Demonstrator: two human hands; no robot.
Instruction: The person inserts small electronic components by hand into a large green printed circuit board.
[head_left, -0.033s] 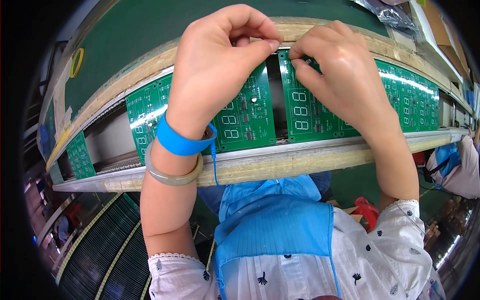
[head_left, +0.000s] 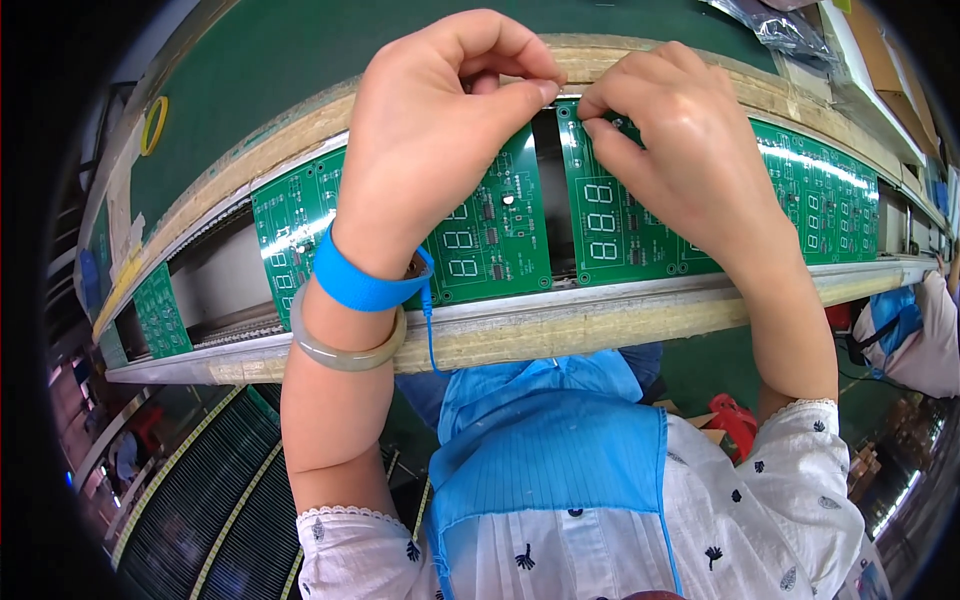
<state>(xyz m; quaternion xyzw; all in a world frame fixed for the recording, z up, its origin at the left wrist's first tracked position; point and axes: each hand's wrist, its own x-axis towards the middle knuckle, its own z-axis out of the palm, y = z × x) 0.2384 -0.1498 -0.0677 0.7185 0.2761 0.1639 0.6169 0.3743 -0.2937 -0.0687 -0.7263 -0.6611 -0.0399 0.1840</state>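
My left hand (head_left: 425,140) is over a green circuit board (head_left: 500,245), with thumb and forefinger pinched together just above the board's far right corner. Whatever sits between those fingertips is too small to name. A blue wrist strap (head_left: 365,285) with a thin cord and a pale bangle (head_left: 345,352) are on that arm. My right hand (head_left: 690,140) bends over the neighbouring green circuit board (head_left: 600,240), its thumb and fingers closed near that board's far left corner. The fingers hide what they grip there, if anything. White digit outlines and small black chips show on both boards.
The boards lie in a rail track with a wooden near edge (head_left: 520,335). More boards (head_left: 825,200) sit farther along, and a small board (head_left: 162,315) is at far left. A yellow ring (head_left: 153,126) lies on the green surface beyond. Black slotted racks (head_left: 200,490) stand below left.
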